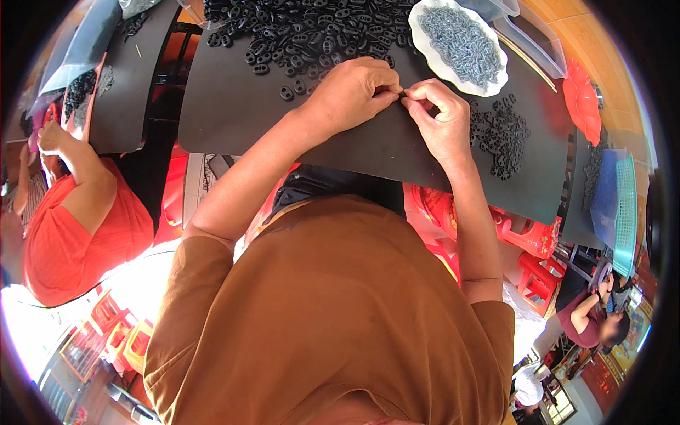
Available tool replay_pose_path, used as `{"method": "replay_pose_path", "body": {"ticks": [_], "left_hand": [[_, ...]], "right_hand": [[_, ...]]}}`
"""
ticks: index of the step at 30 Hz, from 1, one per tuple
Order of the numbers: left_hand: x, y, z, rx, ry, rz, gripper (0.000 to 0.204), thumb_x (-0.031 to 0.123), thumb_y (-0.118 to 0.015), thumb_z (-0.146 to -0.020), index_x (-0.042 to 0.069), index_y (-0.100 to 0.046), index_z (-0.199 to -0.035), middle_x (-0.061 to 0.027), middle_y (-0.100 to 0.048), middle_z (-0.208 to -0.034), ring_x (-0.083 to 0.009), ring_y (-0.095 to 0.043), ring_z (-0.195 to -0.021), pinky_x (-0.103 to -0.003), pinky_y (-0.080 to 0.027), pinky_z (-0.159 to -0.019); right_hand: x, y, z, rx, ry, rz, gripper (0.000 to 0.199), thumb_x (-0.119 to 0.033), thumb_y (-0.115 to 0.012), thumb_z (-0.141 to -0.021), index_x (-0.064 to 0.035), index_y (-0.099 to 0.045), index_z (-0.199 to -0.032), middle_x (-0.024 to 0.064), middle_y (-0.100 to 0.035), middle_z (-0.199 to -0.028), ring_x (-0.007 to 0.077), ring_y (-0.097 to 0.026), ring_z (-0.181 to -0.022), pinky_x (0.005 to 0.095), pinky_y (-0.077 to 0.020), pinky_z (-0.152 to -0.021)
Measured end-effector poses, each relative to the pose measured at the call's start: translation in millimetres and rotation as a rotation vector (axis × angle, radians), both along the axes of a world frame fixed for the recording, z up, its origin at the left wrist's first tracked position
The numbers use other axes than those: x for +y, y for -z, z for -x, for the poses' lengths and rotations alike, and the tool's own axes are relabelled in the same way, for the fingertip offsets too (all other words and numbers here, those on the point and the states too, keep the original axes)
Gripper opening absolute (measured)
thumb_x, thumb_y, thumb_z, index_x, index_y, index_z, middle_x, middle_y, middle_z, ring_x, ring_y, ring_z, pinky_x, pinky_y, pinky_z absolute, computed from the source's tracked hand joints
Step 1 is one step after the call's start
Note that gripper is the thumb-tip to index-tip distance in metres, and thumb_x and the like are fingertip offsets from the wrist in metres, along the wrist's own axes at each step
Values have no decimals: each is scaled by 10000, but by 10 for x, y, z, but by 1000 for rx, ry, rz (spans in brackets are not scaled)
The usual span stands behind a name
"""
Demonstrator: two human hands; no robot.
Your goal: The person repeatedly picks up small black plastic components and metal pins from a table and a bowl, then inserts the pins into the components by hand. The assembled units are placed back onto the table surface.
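Above the dark table (283, 127), my left hand (354, 92) and my right hand (440, 120) meet fingertip to fingertip. Both pinch a small black piece (402, 94), mostly hidden by the fingers. Beyond my left hand spreads a big heap of black oval plastic pieces with two holes (312, 28). A white scalloped dish (418, 35) full of small silvery-blue metal parts, perhaps screws, stands beyond my right hand. To the right of that hand lies a smaller pile of black pieces (504, 138).
Clear plastic bins (542, 39) and a red scalloped dish (582, 99) sit at the right. Red plastic stools (542, 280) stand below the table edge. A person in red (85, 227) is at another table on the left; a person in maroon (582, 322) sits far right.
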State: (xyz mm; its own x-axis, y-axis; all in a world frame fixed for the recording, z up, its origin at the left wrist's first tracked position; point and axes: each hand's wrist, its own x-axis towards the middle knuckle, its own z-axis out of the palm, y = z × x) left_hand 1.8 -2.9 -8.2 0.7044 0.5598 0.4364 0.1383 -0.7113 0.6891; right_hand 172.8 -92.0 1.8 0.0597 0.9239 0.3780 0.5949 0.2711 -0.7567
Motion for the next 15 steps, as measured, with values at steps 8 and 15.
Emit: {"method": "replay_pose_path", "body": {"ticks": [8, 15], "left_hand": [[0, -19, 1, 15, 1, -2, 59, 38, -698, -790, 18, -668, -836, -87, -631, -765, -247, -625, -730, -341, -516, -666], [10, 2, -2, 13, 0, -21, 65, 34, -701, -779, 11, -670, -832, -92, -634, -769, -251, -628, -739, -342, -514, -667]], "right_hand": [[6, 34, -12, -6, -7, -11, 132, 120, -685, -753, 33, -609, -816, 90, -644, -809, 167, -666, -697, 265, -542, -606], [-3, 26, 10, -4, -1, -19, 137, 120, -683, -753, 32, -590, -800, 88, -628, -801, 159, -648, -658, 260, -529, -592]]}}
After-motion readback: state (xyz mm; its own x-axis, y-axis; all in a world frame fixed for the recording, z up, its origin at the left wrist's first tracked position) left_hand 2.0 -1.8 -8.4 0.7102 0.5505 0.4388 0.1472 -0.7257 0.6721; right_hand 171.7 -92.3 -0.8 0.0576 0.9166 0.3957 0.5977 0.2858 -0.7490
